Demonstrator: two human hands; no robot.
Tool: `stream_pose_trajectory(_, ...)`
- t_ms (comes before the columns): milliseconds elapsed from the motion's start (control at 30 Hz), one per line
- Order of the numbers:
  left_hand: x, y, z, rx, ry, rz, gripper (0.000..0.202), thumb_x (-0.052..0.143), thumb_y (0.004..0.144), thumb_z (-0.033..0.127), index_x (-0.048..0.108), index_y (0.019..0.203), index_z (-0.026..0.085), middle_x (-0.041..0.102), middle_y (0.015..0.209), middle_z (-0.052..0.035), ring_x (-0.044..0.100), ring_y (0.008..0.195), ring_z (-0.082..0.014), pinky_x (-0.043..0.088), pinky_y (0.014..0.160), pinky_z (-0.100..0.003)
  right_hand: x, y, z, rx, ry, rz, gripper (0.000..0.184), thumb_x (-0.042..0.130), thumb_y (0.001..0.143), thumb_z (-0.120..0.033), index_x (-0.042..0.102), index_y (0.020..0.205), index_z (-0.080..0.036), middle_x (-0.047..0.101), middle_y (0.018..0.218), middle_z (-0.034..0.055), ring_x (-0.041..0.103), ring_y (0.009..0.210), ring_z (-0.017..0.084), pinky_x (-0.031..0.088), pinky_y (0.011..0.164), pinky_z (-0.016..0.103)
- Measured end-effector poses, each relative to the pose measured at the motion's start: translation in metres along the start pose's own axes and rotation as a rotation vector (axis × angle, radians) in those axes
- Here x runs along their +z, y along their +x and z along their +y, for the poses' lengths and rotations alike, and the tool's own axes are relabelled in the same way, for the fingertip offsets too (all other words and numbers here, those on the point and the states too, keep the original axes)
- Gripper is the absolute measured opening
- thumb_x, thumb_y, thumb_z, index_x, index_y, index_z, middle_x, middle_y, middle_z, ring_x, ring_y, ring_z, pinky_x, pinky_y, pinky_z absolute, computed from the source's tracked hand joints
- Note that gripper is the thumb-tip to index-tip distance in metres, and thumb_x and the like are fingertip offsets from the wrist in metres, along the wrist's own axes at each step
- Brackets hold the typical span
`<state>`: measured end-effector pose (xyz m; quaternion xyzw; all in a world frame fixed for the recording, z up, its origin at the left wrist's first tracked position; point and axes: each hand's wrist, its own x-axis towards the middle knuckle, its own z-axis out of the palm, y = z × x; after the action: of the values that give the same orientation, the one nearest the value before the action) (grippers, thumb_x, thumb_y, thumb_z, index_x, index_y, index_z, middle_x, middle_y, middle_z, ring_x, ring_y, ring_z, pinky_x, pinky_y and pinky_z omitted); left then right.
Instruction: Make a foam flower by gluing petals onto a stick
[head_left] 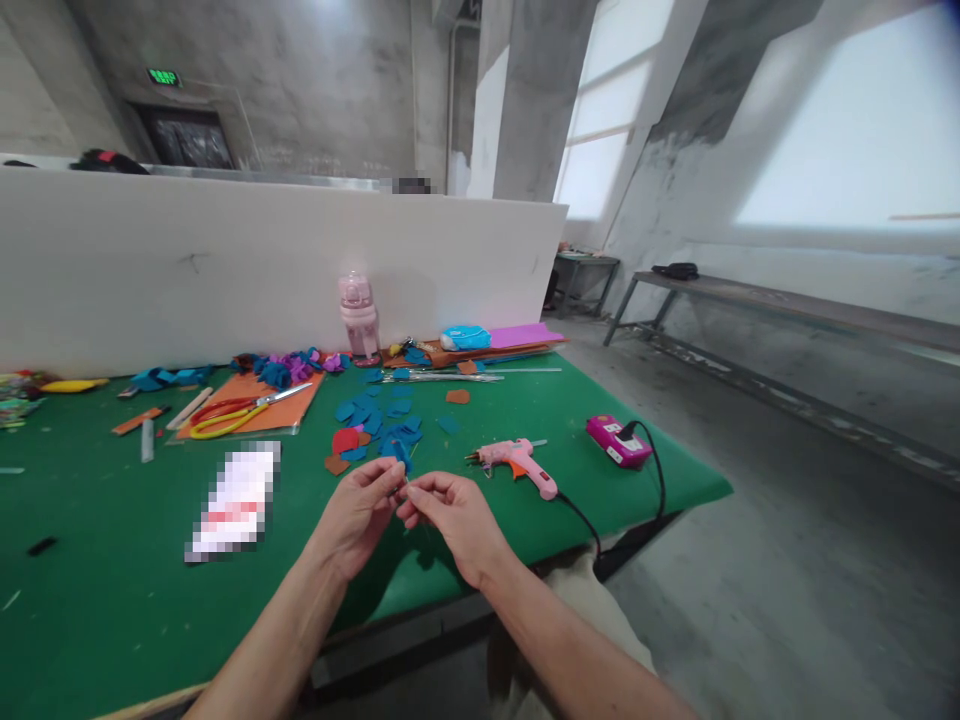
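Note:
My left hand is closed in a pinch over the front of the green table. A small dark blue piece, like a crumpled petal, sticks up at its fingertips. My right hand pinches just beside it, the fingertips of both hands nearly touching. What lies between the right fingers is too small to make out. Beyond the hands are loose blue petal-shaped pieces and a red piece. To the right of my right hand, a pink glue gun rests on its side with its nozzle pointing left.
Scissors lie on an orange sheet. A pink bottle stands against the white partition. Near the table's right edge is a magenta power strip with a black cord. Wire-like sticks lie behind the petals.

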<state>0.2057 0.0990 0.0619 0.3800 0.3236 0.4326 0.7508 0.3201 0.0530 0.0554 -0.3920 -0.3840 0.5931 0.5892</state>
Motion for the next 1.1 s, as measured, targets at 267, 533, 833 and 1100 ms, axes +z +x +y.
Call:
stream_pose_trajectory(267, 0.0018, -0.0053, 0.0037, -0.032, -0.014, -0.046, 0.02, 0.067, 0.066, 0.024, 0.048, 0.068, 0.016, 0.051, 0.053, 0.0054, 0.048, 0.039, -0.0063, 0.038, 0.037, -0.017, -0.0013, -0.0016, 0.0003, 0.159, 0.241, -0.162, 0.023, 0.068, 0.066, -0.033, 0.063, 0.074, -0.011, 0.061, 0.062, 0.0003, 0.055, 0.052, 0.006, 0.045, 0.061, 0.02)
stream_pose_trajectory(533, 0.0005, -0.0058, 0.0038, -0.028, 0.01, -0.046, 0.019, 0.066, 0.068, 0.027, 0.051, 0.072, 0.015, 0.049, 0.05, 0.006, 0.045, 0.037, -0.0047, 0.036, 0.035, -0.015, -0.0013, -0.0001, 0.0042, 0.181, 0.274, -0.176, 0.026, 0.068, 0.067, -0.033, 0.061, 0.075, -0.01, 0.061, 0.061, 0.0005, 0.057, 0.054, 0.006, 0.047, 0.065, 0.022)
stream_pose_trajectory(833, -0.0003, -0.0023, 0.0061, 0.023, 0.01, -0.03, 0.022, 0.068, 0.066, 0.023, 0.056, 0.082, 0.014, 0.056, 0.062, 0.0019, 0.052, 0.047, -0.0071, 0.043, 0.045, -0.02, -0.0017, 0.0013, 0.0019, 0.135, 0.275, -0.081, 0.024, 0.069, 0.064, -0.033, 0.06, 0.071, -0.012, 0.06, 0.059, -0.001, 0.055, 0.053, 0.006, 0.044, 0.06, 0.019)
stream_pose_trajectory(1100, -0.001, -0.0035, 0.0081, -0.026, 0.064, -0.042, 0.017, 0.067, 0.067, 0.026, 0.056, 0.069, 0.013, 0.05, 0.05, 0.0039, 0.044, 0.039, -0.004, 0.036, 0.039, -0.016, -0.0021, 0.0012, 0.0053, 0.173, 0.289, -0.119, 0.024, 0.069, 0.065, -0.033, 0.061, 0.074, -0.011, 0.059, 0.057, -0.001, 0.054, 0.052, 0.006, 0.045, 0.064, 0.023)
